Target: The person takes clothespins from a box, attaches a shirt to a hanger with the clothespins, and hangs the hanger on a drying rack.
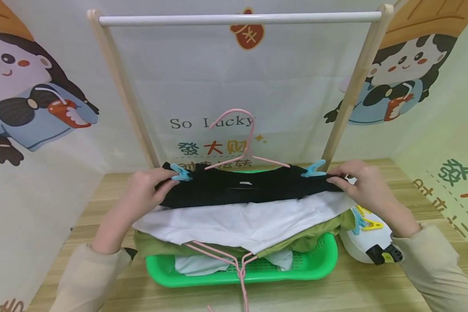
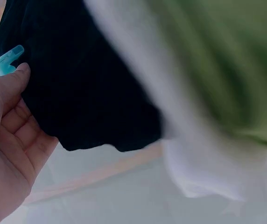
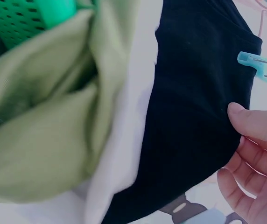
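A black garment (image 1: 242, 190) hangs from a pink hanger (image 1: 251, 141), with a light blue clothespin (image 1: 181, 172) on its left shoulder and another blue clothespin (image 1: 315, 168) on its right. My left hand (image 1: 146, 188) pinches the black cloth beside the left clothespin; in the left wrist view the thumb lies right by that clip (image 2: 5, 61). My right hand (image 1: 368, 186) pinches the right end of the black cloth, thumb in front and fingers behind in the right wrist view. White cloth (image 1: 242, 221) and green cloth (image 1: 316, 236) lie just below the black garment.
A green basket (image 1: 199, 281) holds the clothes, with more pink hangers (image 1: 240, 268) over its front. Behind stands a wooden rack with a white rod (image 1: 238, 19). A white container (image 1: 356, 247) with yellow and blue clothespins (image 1: 372, 224) stands by my right forearm.
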A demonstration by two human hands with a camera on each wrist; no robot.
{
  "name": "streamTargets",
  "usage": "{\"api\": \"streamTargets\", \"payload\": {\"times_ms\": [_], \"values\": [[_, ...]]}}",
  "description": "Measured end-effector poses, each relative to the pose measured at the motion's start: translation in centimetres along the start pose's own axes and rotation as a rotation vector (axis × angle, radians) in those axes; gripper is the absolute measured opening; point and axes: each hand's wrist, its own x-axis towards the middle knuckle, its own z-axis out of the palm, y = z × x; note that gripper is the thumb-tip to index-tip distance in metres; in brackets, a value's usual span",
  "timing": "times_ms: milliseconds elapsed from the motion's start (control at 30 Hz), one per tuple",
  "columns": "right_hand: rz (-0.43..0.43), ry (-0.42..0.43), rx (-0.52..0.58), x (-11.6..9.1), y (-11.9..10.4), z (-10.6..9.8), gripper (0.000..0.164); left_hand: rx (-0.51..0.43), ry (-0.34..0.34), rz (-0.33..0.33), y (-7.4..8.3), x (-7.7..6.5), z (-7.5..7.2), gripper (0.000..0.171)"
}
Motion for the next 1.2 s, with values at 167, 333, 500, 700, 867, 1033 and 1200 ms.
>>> {"api": "streamTargets", "payload": {"times_ms": [167,333,500,700,867,1033,1200], "values": [[-0.001,0.085,0.003,0.5,0.5,-1.0,0.023,0.01,0.039,-0.008,0.1,2.2,-0.5,0.015],[0.008,0.17,0.023,1.1,0.7,-2.2,0.027,-0.012,0.087,0.0,0.2,4.4,-1.0,0.014],[0.063,0.239,0.028,1.7,0.7,-3.4,0.025,-0.055,0.122,-0.021,0.0,6.4,-1.0,0.013],[0.112,0.346,0.021,2.3,0.8,-4.7,0.023,-0.136,0.175,-0.092,-0.1,9.0,-0.9,0.011],[0.141,0.377,-0.026,3.0,0.8,-5.8,0.018,-0.238,0.224,-0.191,-0.1,10.9,-0.9,0.009],[0.195,0.435,-0.081,3.7,0.8,-6.8,0.011,-0.282,0.259,-0.219,0.1,12.7,-0.9,0.009],[0.22,0.483,-0.141,4.4,0.6,-7.9,0.01,-0.325,0.271,-0.252,0.6,14.1,-1.0,0.012]]}}
